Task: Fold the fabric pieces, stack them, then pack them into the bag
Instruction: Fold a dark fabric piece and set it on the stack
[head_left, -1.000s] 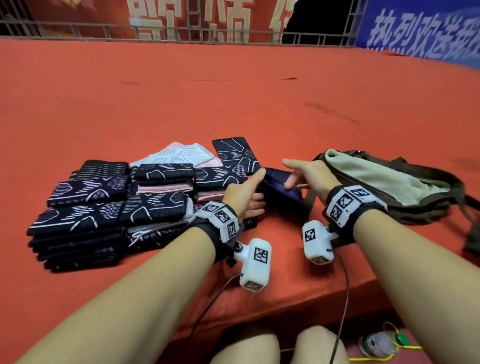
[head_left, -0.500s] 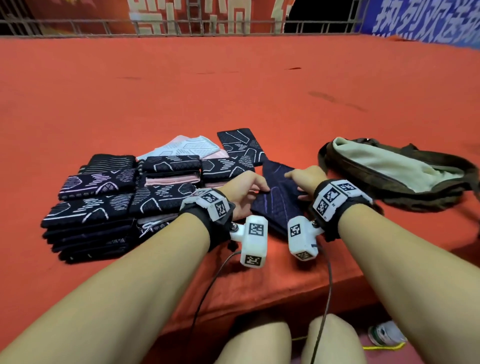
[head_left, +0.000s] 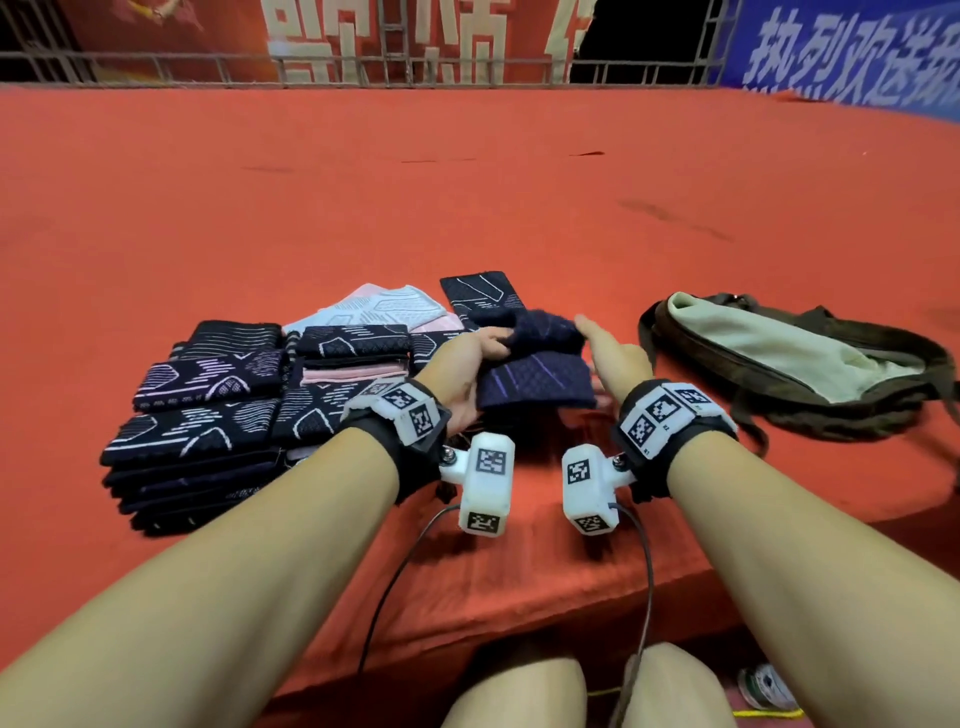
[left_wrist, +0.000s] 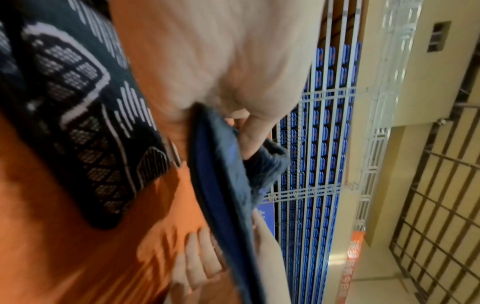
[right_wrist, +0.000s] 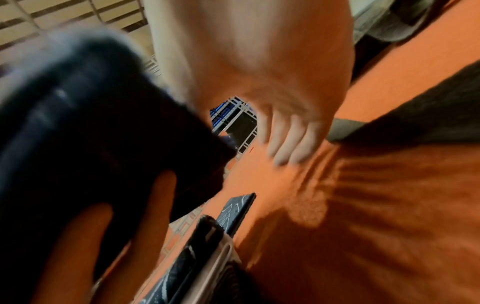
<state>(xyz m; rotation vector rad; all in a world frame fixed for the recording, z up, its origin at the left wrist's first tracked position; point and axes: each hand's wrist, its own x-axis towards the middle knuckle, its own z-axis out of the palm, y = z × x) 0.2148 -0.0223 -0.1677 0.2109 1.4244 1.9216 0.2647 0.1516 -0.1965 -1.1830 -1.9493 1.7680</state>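
The left hand (head_left: 470, 364) pinches the far edge of a navy knit fabric piece (head_left: 535, 382), folding it over. The right hand (head_left: 615, 358), fingers straight, steadies its right side. The folded stacks (head_left: 208, 410) lie left of this piece; the open olive bag (head_left: 795, 364) lies right, on the red cloth (head_left: 467, 208).

On the table (head_left: 519, 197), the stacks of folded fabric pieces (head_left: 208, 410) sit to the left and the bag (head_left: 810, 364) lies to the right, well apart. Between them, a fabric piece (head_left: 535, 379) is held up by the left hand (head_left: 462, 369) on its left side and the right hand (head_left: 613, 358) on its right. One flat piece (head_left: 480, 291) lies behind it.
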